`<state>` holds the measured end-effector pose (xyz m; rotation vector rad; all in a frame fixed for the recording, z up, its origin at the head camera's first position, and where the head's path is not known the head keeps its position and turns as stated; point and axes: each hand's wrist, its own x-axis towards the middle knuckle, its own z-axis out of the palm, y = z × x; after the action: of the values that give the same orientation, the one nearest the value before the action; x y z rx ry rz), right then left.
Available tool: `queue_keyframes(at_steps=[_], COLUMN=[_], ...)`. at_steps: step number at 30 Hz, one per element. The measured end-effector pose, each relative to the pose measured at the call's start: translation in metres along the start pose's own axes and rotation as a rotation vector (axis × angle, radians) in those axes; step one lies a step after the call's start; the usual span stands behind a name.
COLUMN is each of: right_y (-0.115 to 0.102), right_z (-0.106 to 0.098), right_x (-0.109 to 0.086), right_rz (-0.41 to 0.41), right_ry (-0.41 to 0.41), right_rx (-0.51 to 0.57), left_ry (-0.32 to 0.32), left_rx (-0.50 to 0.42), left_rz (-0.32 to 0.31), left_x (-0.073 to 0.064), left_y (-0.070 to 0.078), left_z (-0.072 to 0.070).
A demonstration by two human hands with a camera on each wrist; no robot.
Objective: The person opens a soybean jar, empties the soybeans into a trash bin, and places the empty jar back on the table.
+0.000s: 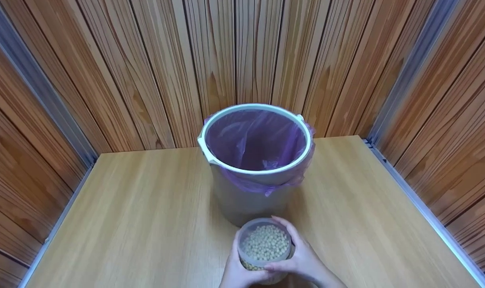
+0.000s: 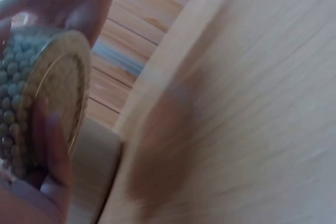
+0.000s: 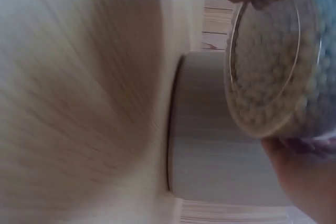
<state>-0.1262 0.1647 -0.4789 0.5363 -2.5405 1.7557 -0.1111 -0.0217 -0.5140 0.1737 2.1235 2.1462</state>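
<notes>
A clear round plastic tub (image 1: 265, 243) holds many small pale balls that look like dried peas. Both hands carry it above the tabletop, in front of the bin. My left hand (image 1: 244, 272) grips its left and near side, with fingers (image 2: 58, 145) reaching under the base in the left wrist view. On the other side my right hand (image 1: 302, 258) curls round the wall, thumb at the near rim. Seen from below in the right wrist view, the tub (image 3: 268, 61) is tilted and its base shows the balls through the plastic. No lid is visible on top.
A grey bin (image 1: 250, 204) with a pale rim and a purple bag liner (image 1: 258, 140) stands upright just beyond the tub. Under it lies a light wooden tabletop (image 1: 146, 216). Wood-plank walls (image 1: 158, 72) with metal corner strips enclose the back and sides.
</notes>
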Motion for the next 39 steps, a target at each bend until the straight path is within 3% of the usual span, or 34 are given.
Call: queue_keyframes(at_steps=[8, 12, 15, 20, 22, 25, 27, 30, 33, 39], right_y=[-0.003, -0.004, -0.005, -0.007, -0.01, -0.015, -0.018, -0.02, -0.02, -0.02], right_z=[-0.015, -0.017, -0.016, -0.009, -0.004, 0.002, 0.004, 0.003, 0.0, -0.011], right_x=[0.003, 0.005, 0.005, 0.0, -0.003, -0.006, -0.007, -0.007, -0.007, -0.006], right_rz=[-0.137, -0.21, -0.265, -0.337, -0.351, -0.338, -0.319, -0.314, -0.327, -0.363], right_ry=[-0.272, -0.36, -0.378, -0.262, -0.177, -0.052, -0.003, 0.017, -0.026, -0.158], right_rx=[0.407, 0.519, 0.55, 0.509, 0.401, 0.225, 0.155, 0.157, 0.214, 0.299], left_ry=[-0.205, -0.211, -0.172, -0.024, 0.037, 0.069, 0.064, 0.027, -0.018, -0.172], left_rx=[-0.105, -0.082, -0.091, -0.06, -0.009, 0.02, 0.012, -0.041, -0.085, -0.166], left_rz=[-0.008, 0.038, 0.062, 0.154, 0.199, 0.218, 0.195, 0.117, 0.075, 0.069], left_x=[-0.003, -0.005, -0.007, -0.01, -0.01, -0.011, -0.012, -0.014, -0.015, -0.017], left_y=[0.016, 0.019, 0.022, 0.026, 0.027, 0.03, 0.031, 0.035, 0.039, 0.043], left_z=[-0.014, -0.016, -0.014, -0.005, -0.001, 0.002, 0.003, 0.001, -0.002, -0.011])
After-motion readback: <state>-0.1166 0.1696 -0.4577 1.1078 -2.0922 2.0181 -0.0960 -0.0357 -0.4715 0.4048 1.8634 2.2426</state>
